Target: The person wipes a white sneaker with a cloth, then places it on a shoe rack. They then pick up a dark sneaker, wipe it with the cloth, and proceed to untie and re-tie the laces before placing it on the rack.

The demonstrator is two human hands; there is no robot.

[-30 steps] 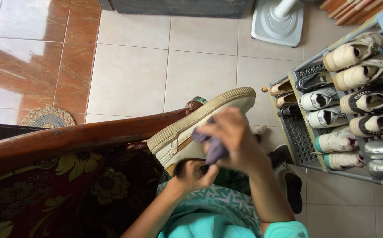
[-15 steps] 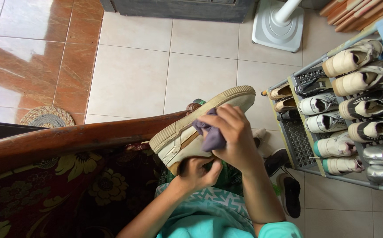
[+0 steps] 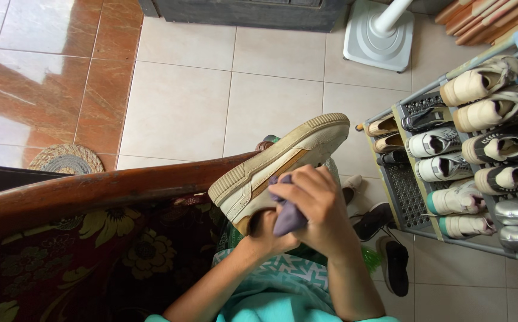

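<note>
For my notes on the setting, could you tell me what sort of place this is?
Probably a home, near an entrance: a shoe rack full of shoes, a tiled floor, and a floral sofa with a wooden rail.

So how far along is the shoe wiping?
Nothing looks finished yet. In hand: the left hand holds the cream sneaker while the right hand presses a purple cloth to its side. Left: the sole edge still looks grubby; the shoe rack is already full.

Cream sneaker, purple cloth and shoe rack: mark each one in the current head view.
cream sneaker [image 3: 283, 156], head view, on the side of its sole
purple cloth [image 3: 287, 219], head view, on the fold below the fingers
shoe rack [image 3: 403, 189], head view, on a bare perforated shelf
</note>
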